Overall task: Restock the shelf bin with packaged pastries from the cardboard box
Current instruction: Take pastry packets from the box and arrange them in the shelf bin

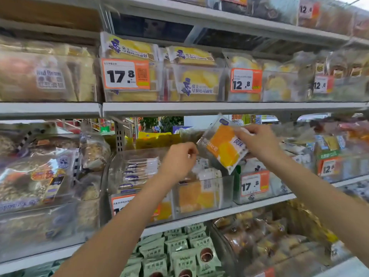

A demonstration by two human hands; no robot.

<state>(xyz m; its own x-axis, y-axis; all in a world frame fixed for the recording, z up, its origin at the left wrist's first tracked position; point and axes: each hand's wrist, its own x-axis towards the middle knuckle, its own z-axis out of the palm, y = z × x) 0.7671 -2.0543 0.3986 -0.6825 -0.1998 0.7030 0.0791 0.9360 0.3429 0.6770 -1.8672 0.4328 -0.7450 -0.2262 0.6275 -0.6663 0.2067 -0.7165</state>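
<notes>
A: Orange-and-white plastic-wrapped pastry packet (224, 144): tilted, held above the clear plastic shelf bin (203, 196), middle shelf.
B: Grip?
A: Right hand (257, 141) pinches its upper edge. Left hand (179, 161) just beside, fingers curled, holding nothing visible.
B: Surroundings?
A: Orange price tag (254, 182) on the neighbouring bin, right

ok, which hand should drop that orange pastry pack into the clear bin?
Probably right. The right hand already pinches the orange-and-white pastry packet, tilted above the clear plastic shelf bin. The left hand hovers curled at the bin's back, apparently holding nothing.
</notes>
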